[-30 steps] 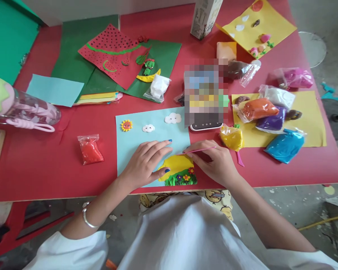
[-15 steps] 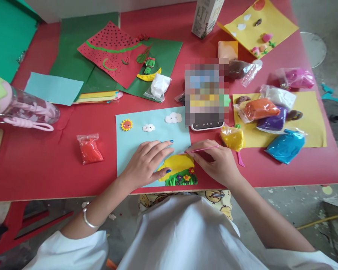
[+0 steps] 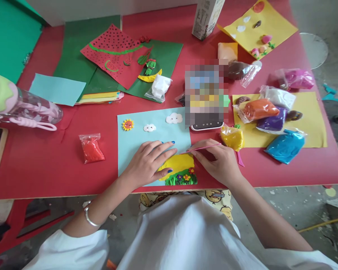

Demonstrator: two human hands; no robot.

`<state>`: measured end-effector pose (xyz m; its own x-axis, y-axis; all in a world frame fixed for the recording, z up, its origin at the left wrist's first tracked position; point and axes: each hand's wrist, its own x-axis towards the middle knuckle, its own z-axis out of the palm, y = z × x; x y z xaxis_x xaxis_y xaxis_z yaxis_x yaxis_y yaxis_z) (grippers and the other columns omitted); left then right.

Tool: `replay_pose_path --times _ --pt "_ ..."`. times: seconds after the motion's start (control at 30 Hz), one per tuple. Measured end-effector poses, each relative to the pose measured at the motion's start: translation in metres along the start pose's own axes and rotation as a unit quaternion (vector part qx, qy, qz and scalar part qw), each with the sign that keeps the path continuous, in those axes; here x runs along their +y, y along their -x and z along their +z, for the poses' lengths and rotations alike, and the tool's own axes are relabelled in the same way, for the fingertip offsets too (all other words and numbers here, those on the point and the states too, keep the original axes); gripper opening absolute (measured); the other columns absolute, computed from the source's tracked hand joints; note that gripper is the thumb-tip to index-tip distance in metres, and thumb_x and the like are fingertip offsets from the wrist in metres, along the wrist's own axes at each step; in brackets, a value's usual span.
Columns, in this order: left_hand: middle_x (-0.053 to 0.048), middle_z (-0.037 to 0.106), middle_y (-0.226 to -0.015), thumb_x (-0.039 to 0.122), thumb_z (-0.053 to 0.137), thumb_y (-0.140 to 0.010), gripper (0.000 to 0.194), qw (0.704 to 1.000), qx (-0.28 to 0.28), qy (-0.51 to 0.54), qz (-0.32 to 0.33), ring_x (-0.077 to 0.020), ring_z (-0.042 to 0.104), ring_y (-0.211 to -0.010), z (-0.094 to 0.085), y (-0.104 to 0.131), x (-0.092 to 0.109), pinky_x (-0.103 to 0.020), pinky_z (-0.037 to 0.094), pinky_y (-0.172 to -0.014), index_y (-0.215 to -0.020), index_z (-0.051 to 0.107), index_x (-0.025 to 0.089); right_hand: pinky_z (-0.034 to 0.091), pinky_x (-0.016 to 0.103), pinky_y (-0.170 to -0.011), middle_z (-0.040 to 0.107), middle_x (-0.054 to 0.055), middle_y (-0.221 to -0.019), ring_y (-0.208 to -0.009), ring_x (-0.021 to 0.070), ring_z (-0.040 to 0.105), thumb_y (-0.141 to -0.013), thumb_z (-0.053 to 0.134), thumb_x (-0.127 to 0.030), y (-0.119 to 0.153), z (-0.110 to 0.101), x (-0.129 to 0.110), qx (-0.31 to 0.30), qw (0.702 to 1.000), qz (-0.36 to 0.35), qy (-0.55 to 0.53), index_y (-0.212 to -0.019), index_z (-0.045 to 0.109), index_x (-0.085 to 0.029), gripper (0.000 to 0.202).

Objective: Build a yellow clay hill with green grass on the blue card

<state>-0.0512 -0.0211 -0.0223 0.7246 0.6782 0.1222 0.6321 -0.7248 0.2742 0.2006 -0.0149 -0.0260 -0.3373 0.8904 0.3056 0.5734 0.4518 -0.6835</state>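
Note:
A light blue paper sheet [image 3: 131, 153] lies before me, with a clay sun [image 3: 128, 125] and two white clay clouds [image 3: 174, 118] on its upper part. Yellow clay [image 3: 180, 161] covers its lower right, above green clay grass with small clay flowers [image 3: 186, 177]. My left hand [image 3: 148, 163] rests on the sheet, fingers spread, its thumb by the yellow clay. Between the fingers of my right hand [image 3: 218, 161] is a thin pink clay tool [image 3: 207, 147]. Its tip points left at the yellow clay's top edge; whether it touches is unclear.
A partly blurred phone [image 3: 207, 126] stands behind the sheet. Bags of clay, among them yellow [image 3: 233, 138], blue [image 3: 287, 147] and orange [image 3: 260, 109], lie to the right. On the left are a red clay bag [image 3: 92, 149] and a bottle [image 3: 36, 107]. A carton [image 3: 207, 18] stands at the back.
Very little differs. The view has shifted slightly, and both hands keep nearly the same pose, with the pink tool still held along the yellow clay's top edge.

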Motion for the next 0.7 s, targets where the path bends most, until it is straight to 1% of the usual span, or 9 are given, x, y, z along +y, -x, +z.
replay_pose_path --times 0.1,0.17,0.23,0.33,0.4,0.47,0.7 --pt "-0.009 0.057 -0.139 0.052 0.029 -0.101 0.054 1.0 0.002 -0.012 -0.002 -0.0267 0.05 -0.118 0.0008 -0.0003 0.0008 -0.041 0.038 -0.099 -0.138 0.051 0.02 0.058 0.03 -0.07 0.074 0.004 -0.086 -0.077 0.0169 0.07 -0.093 0.06 -0.022 0.0 0.0 0.0001 -0.002 1.0 0.0 0.002 -0.088 0.067 -0.022 0.008" --pt "-0.01 0.058 -0.138 0.051 0.03 -0.101 0.052 1.0 0.015 -0.025 0.003 -0.027 0.05 -0.116 0.0013 -0.0004 0.0012 -0.042 0.038 -0.097 -0.136 0.053 0.019 0.058 0.031 -0.07 0.074 0.004 -0.086 -0.077 0.0172 0.07 -0.092 0.059 -0.023 0.0001 -0.0001 0.0001 -0.001 1.0 0.002 -0.001 -0.088 0.067 -0.022 0.009" --pt "-0.009 0.059 -0.136 0.049 0.033 -0.101 0.048 0.999 0.029 -0.04 0.02 -0.0276 0.05 -0.115 0.0018 -0.0002 0.001 -0.043 0.038 -0.095 -0.13 0.058 0.021 0.058 0.031 -0.07 0.074 0.004 -0.086 -0.077 0.0175 0.07 -0.093 0.059 -0.024 0.0 -0.0004 -0.0001 0.002 1.0 0.006 -0.004 -0.088 0.068 -0.022 0.01" --pt "-0.007 0.059 -0.136 0.048 0.033 -0.101 0.042 0.997 0.041 -0.053 0.047 -0.0276 0.049 -0.114 0.0029 0.0006 -0.0001 -0.045 0.038 -0.095 -0.123 0.062 0.026 0.058 0.032 -0.069 0.074 0.004 -0.086 -0.078 0.0181 0.07 -0.093 0.058 -0.024 0.0 -0.001 -0.0004 -0.005 1.0 0.014 -0.006 -0.088 0.068 -0.023 0.011" --pt "-0.007 0.059 -0.136 0.049 0.032 -0.101 0.043 0.997 0.039 -0.054 0.048 -0.0271 0.049 -0.115 0.0035 0.0011 -0.0006 -0.046 0.038 -0.096 -0.125 0.061 0.028 0.058 0.032 -0.07 0.074 0.004 -0.086 -0.078 0.0183 0.07 -0.093 0.057 -0.025 0.0001 -0.0012 -0.0004 -0.014 1.0 0.018 -0.007 -0.088 0.068 -0.023 0.012" --pt "-0.007 0.058 -0.137 0.051 0.03 -0.101 0.045 0.997 0.03 -0.054 0.041 -0.027 0.049 -0.115 0.0038 0.0012 -0.0007 -0.046 0.038 -0.096 -0.127 0.06 0.028 0.058 0.032 -0.07 0.074 0.004 -0.086 -0.078 0.0181 0.07 -0.093 0.057 -0.025 0.0005 -0.0009 -0.0001 -0.015 1.0 0.021 -0.01 -0.088 0.068 -0.023 0.012" --pt "-0.005 0.058 -0.138 0.052 0.028 -0.101 0.047 0.998 0.014 -0.055 0.025 -0.0274 0.048 -0.115 0.0018 -0.0005 0.002 -0.045 0.036 -0.096 -0.128 0.058 0.027 0.057 0.03 -0.068 0.074 0.005 -0.087 -0.077 0.0175 0.07 -0.093 0.058 -0.024 0.0011 -0.0008 -0.0002 0.003 1.0 0.012 0.002 -0.088 0.067 -0.022 0.011"
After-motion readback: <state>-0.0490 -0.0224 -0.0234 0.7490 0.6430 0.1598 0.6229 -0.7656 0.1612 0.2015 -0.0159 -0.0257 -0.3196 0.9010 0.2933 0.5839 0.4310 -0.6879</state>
